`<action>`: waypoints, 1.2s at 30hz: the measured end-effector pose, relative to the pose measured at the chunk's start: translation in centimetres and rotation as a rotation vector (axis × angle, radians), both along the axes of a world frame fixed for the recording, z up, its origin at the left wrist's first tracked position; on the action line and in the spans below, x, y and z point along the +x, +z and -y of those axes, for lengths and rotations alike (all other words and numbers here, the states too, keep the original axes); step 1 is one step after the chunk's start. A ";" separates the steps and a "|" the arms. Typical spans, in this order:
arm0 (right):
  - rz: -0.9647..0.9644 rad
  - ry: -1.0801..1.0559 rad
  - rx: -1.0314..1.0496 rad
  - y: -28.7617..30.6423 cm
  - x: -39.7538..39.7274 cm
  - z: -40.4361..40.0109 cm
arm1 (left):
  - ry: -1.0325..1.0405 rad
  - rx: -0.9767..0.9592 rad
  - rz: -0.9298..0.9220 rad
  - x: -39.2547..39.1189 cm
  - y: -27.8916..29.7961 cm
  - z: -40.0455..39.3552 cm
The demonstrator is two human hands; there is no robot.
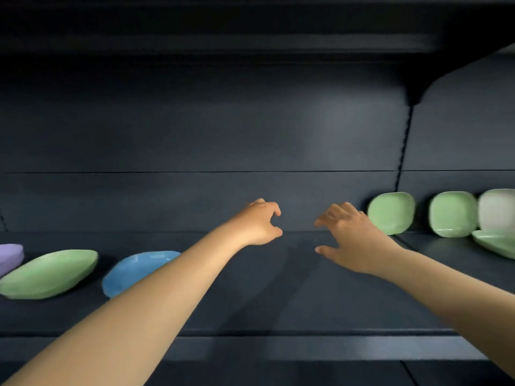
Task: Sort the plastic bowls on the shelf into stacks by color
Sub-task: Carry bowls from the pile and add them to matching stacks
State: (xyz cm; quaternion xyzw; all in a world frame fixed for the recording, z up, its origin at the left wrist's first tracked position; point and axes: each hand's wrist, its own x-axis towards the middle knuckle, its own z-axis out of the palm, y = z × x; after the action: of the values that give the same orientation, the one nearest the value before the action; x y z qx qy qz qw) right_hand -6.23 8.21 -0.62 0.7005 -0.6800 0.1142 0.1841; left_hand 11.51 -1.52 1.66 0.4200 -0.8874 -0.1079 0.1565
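At the shelf's [278,288] far left edge a purple bowl [10,256] is just peeking in, with a green bowl [50,273] lying flat beside it and a blue bowl [131,271] next along, partly hidden by the left forearm. That forearm is passing right over the blue bowl, so a dip of the elbow looks likely to nudge it toward the front edge.

The left hand [260,222] is hovering over the bare middle of the shelf, fingers loosely curled, thumb and forefinger apart, gripping nothing. The right hand [354,240] is reaching alongside, fingers spread and bent, thumb low, also holding nothing.

Just beyond its knuckles a green bowl [391,213] is leaning on edge against the back wall, then a second leaning green bowl [452,214], then a pale whitish bowl [497,210] above a flat-lying green one [493,243]. Those propped bowls seem the real risk: a careless brush may be tipping one flat or sliding it.
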 end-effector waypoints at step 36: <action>0.448 -0.314 0.338 2.8 -51.2 -13.9 | 0.083 0.359 -0.316 -48.5 -4.1 -3.3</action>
State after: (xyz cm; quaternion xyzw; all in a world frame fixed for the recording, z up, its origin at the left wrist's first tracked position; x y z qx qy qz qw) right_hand -57.39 22.11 2.13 0.5651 -0.8127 0.1213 -0.0737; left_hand -36.98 1.78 -2.46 0.4554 -0.8004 -0.3216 0.2203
